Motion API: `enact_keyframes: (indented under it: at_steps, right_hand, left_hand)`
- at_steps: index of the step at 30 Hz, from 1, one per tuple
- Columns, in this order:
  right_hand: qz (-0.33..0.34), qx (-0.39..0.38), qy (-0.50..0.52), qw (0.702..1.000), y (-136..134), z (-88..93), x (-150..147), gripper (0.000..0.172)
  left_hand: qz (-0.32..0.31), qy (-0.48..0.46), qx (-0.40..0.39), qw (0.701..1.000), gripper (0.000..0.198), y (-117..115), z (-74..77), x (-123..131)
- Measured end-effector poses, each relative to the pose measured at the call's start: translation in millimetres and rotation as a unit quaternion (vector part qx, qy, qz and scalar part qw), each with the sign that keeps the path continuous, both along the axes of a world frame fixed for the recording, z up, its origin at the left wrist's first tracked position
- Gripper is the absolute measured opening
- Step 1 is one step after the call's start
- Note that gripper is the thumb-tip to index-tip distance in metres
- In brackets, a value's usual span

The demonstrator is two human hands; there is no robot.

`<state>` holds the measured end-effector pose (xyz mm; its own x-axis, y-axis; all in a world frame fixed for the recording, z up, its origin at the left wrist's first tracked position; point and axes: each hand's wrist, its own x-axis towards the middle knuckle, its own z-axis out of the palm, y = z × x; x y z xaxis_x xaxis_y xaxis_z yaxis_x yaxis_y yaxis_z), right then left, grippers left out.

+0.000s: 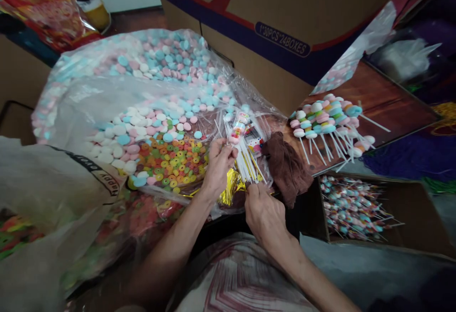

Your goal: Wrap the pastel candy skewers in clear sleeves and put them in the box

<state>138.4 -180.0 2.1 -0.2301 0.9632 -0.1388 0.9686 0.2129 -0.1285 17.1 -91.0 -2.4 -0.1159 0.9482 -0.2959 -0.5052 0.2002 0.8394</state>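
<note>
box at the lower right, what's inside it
The box holds a heap of wrapped candy sticks, pastel sweets on thin white sticks. Part of its brown floor shows at the right. Whatever lies under the heap is covered.

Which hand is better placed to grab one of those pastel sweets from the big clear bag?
Left, probably. The left hand pinches the white sticks right beside the pastel sweets in the clear bag; the right hand grips the sticks' lower ends, farther from them.
</note>
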Motion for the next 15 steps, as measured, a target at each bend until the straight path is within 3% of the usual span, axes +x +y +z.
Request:
enact_keyframes:
  at_steps: [5,11,15]
  right_hand:
    - [-0.026,-0.085,0.06,0.994,9,12.2,12,0.009]
    - [-0.015,-0.009,-0.007,1.0,4,5.3,-2,0.004]
    - [-0.011,-0.006,-0.021,1.0,4,-0.9,-2,0.016]
  left_hand:
    - [-0.007,-0.005,0.016,1.0,0.021,-1,0.0,0]
    - [-0.006,-0.017,0.02,1.0,0.021,0,-0.4,1]
    - [-0.011,-0.021,0.019,1.0,0.021,0,-4.9,-1]
